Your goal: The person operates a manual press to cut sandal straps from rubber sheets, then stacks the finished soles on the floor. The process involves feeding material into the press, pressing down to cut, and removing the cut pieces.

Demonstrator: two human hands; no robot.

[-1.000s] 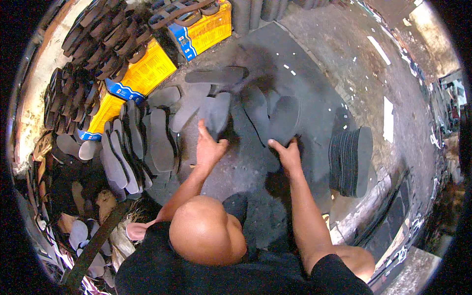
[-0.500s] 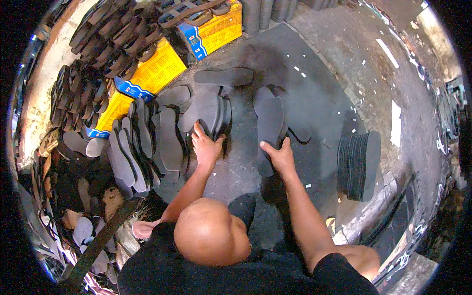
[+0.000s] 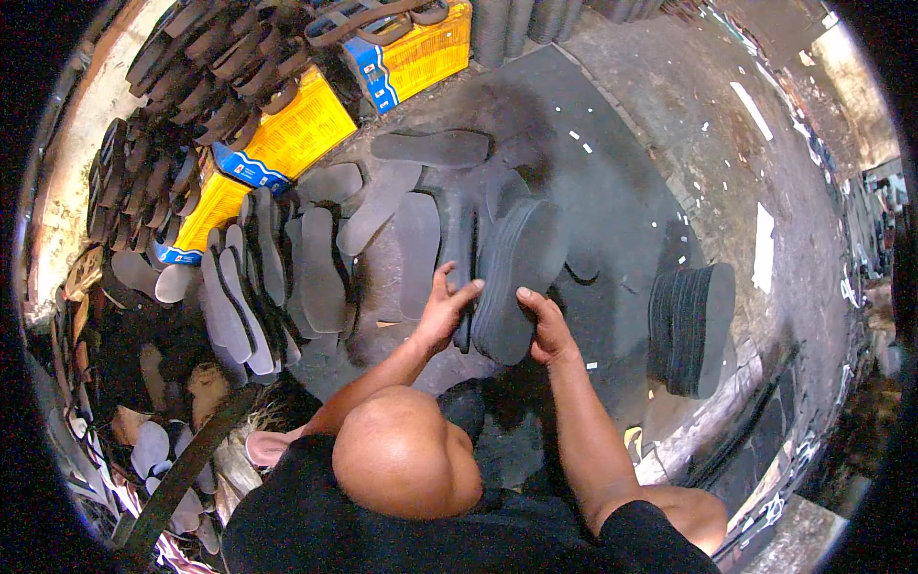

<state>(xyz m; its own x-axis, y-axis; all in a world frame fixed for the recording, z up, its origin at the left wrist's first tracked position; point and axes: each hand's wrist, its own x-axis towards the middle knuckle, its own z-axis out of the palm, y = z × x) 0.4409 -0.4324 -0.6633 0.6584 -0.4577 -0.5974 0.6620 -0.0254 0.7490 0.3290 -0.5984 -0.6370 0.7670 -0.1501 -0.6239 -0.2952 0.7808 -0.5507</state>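
A stack of dark grey shoe soles (image 3: pixel 521 273) stands on edge, tilted, between my two hands. My right hand (image 3: pixel 550 330) grips its lower right side, thumb along the top face. My left hand (image 3: pixel 448 311) is wrapped round the near end of a few thin soles on edge (image 3: pixel 460 239), its thumb against the left side of the stack. Just left of that hand lies a single flat sole (image 3: pixel 418 253). More loose soles, one pale grey (image 3: pixel 380 206) and one lying crosswise (image 3: pixel 430 147), lie beyond it.
Rows of overlapping soles (image 3: pixel 320 273) lie at the left. Another upright stack (image 3: pixel 690 330) stands at the right. Strapped brown sandals (image 3: pixel 225 57) lean by yellow-and-blue boxes (image 3: pixel 406 57) at the far left. White scraps (image 3: pixel 763 249) litter the floor. A dark strip (image 3: pixel 191 478) crosses the lower left.
My left hand has moved right with soles, which now stand on edge beside the stack. The right-hand soles have been drawn together into a thick upright stack. A flat sole is now exposed at left.
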